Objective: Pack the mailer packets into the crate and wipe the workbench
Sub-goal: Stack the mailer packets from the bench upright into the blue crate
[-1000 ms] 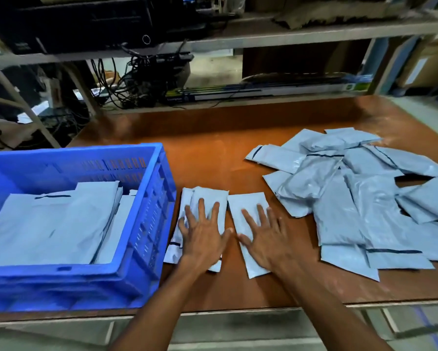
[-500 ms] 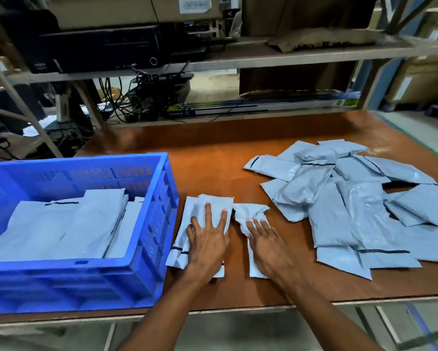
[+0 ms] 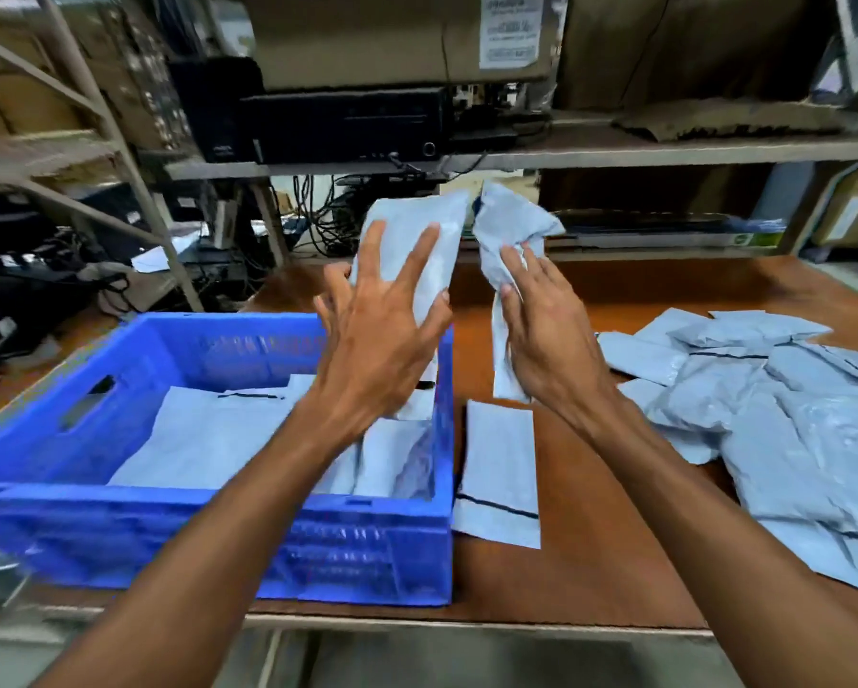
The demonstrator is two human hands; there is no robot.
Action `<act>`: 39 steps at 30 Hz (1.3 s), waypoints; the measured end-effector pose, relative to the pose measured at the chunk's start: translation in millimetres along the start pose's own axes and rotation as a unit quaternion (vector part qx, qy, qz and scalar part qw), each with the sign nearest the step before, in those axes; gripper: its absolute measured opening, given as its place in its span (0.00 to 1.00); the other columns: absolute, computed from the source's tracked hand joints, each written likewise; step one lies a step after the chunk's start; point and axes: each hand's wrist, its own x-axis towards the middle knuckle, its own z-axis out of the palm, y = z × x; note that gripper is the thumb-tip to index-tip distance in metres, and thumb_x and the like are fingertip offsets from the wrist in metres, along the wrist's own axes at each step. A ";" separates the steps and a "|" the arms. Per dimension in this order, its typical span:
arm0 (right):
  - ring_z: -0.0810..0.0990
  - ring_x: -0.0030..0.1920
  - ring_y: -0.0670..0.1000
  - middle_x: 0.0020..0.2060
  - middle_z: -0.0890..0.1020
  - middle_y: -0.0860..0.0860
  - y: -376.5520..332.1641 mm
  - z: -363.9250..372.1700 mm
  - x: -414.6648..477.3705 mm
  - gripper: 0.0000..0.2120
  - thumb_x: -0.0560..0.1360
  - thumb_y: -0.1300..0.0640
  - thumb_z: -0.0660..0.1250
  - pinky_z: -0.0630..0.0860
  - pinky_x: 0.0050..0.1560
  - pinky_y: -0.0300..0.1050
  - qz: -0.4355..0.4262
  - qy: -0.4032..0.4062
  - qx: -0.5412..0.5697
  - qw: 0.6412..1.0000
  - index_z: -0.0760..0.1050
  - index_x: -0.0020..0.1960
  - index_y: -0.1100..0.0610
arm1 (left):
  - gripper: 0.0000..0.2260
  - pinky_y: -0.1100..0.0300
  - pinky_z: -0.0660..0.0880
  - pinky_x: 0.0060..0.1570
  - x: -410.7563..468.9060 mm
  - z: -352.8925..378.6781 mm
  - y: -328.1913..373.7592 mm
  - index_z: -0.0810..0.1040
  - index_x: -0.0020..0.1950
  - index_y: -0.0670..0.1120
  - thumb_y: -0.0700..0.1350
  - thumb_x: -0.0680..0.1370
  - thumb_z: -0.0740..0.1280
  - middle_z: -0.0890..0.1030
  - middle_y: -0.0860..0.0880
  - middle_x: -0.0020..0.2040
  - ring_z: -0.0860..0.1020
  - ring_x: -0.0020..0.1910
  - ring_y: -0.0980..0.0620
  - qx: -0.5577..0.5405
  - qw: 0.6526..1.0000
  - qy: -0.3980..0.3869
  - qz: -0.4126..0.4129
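Two packets have just come up off the desk (image 3: 591, 563)! The left hand (image 3: 382, 335) clasps the flat packet (image 3: 417, 230) in spread fingers above the crate (image 3: 119, 528). The right hand (image 3: 546, 335) clenches the crumpled packet (image 3: 511, 225) alongside. One stray packet (image 3: 499, 469) lies by the crate wall and the heap (image 3: 789, 419) waits, so plenty of packing remains.

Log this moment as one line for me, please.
left hand: holds flat packet above crate | right hand: grips crumpled packet | spare packet beside crate | pile on workbench

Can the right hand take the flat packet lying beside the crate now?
Probably not yet: the right hand grips a crumpled packet. The flat packet lies uncovered below it; nothing else blocks.
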 end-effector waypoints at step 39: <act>0.79 0.56 0.62 0.58 0.81 0.59 -88.4 108.7 8.5 0.19 0.78 0.46 0.60 0.78 0.54 0.53 0.111 -0.291 -0.170 0.935 0.72 0.66 0.52 | 0.23 0.39 0.71 0.61 -12.5 -2.9 -281.5 0.67 0.74 0.49 0.57 0.81 0.61 0.70 0.44 0.70 0.72 0.66 0.37 0.062 0.964 -0.253 -0.058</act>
